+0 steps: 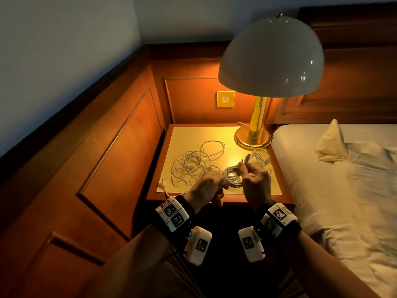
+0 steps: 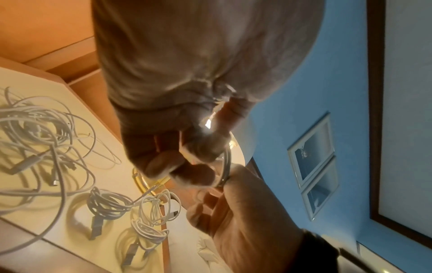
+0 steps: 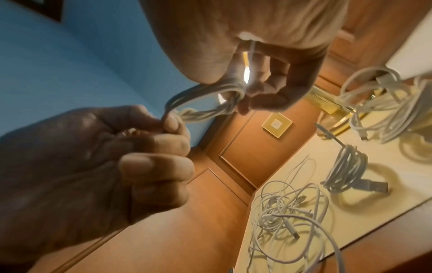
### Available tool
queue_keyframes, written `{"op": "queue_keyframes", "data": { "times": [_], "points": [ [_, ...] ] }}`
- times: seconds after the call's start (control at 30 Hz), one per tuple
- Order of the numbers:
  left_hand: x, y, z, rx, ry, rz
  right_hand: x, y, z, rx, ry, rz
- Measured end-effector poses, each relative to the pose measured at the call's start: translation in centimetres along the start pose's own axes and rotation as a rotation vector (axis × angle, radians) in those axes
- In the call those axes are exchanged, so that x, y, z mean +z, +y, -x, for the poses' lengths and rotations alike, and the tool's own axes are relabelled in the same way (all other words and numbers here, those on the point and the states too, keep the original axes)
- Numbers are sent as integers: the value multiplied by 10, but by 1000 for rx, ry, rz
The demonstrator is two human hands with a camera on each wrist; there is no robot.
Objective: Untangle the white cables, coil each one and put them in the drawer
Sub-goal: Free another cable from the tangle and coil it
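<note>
Both hands are up over the front edge of the surface (image 1: 214,136), holding one small coil (image 1: 233,176) of white cable between them. Going left to right from the lamp (image 1: 257,134) as my marker: far to its left and nearer me lies the big tangle (image 1: 193,164), loose and messy. My left hand (image 1: 207,186) comes next, fingers curled round the left side of the coil. My right hand (image 1: 255,179) pinches the other side, with thumb and finger tight on the loops. Just in front of the lamp sit two bundles (image 1: 261,158) that look already wound. I cannot see the drawer from here.

I think I am finishing this coil. To do it well, I should keep the loops the same size, hold them snug so none slips out, and tuck the loose end round the middle.

Both wrists are bent up, palms facing each other, hands close together, a little above the surface.
</note>
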State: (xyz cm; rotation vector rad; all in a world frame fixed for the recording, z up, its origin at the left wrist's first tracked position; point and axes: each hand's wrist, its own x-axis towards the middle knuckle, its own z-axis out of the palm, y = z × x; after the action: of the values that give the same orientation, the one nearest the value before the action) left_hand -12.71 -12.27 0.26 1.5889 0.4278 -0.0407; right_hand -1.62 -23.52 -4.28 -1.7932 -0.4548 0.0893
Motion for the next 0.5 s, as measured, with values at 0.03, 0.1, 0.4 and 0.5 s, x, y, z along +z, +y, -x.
{"op": "queue_keyframes", "data": {
  "times": [0.03, 0.1, 0.4, 0.5],
  "points": [
    [1, 2, -1, 8, 19, -17, 0, -1, -1, -24, 1, 11],
    [3, 3, -2, 26, -11, -54, -4, -2, -6, 60, -18, -50],
    [6, 8, 6, 2, -175, -84, -24, -17, -28, 444, -93, -355],
    [3, 7, 3, 5, -163, -30, -19, -15, -28, 449, -103, -357]
  ]
}}
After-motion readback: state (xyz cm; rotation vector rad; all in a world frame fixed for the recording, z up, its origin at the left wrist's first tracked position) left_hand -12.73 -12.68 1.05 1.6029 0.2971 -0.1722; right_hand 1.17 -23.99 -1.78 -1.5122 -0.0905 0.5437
